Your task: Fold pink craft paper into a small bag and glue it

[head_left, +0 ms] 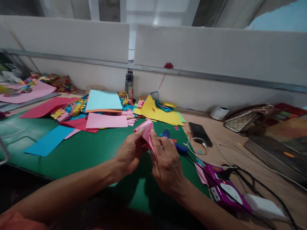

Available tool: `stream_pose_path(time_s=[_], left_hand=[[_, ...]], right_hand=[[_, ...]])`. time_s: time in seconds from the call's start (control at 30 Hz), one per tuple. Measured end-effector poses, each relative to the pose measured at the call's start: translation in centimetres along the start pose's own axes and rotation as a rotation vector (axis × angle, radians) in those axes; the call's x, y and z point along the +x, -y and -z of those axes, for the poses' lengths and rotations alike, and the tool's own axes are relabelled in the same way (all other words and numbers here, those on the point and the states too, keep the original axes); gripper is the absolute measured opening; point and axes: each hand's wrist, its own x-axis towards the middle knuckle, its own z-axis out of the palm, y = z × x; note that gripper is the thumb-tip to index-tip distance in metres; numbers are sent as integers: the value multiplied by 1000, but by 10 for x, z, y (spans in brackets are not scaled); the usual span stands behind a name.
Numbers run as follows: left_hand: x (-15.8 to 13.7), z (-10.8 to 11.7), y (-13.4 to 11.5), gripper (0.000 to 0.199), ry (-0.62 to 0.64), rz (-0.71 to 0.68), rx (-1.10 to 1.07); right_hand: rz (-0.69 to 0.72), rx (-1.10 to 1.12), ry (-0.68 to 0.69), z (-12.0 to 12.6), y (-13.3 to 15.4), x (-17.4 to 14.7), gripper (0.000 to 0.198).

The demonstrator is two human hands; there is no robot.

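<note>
Between my two hands is a folded piece of pink paper (148, 131), raised over the green mat (96, 150). My left hand (130, 151) pinches it from the left, thumb on top. On the other side my right hand (166, 156) grips its right edge, fingers bent round it. The lower part of the paper is hidden by my fingers. Just past my right hand lies a blue glue gun (180, 148), partly covered by that hand. Beyond the folded paper rest a flat pink sheet (106, 120) and a yellow sheet (159, 111).
Light blue sheets (104, 100) are stacked at the back, near red paper (48, 107) and a blue strip (49, 140). On the right are a phone (200, 134), a purple power strip (227, 188) with trailing cables and a handbag (247, 119). A white partition (216, 57) bounds the back.
</note>
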Motion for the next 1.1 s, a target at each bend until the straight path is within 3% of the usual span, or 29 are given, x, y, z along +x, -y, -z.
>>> stream_pose_path(time_s=[0.3, 0.77, 1.1], left_hand=[[-2, 5, 9, 26, 39, -33, 58], [-8, 2, 10, 26, 64, -31, 76], [-10, 3, 8, 21, 61, 74, 64]], right_hand=[[-23, -98, 34, -2, 1, -1, 51], [52, -419, -49, -3, -1, 2, 45], [42, -495, 26, -1, 0, 2, 44]])
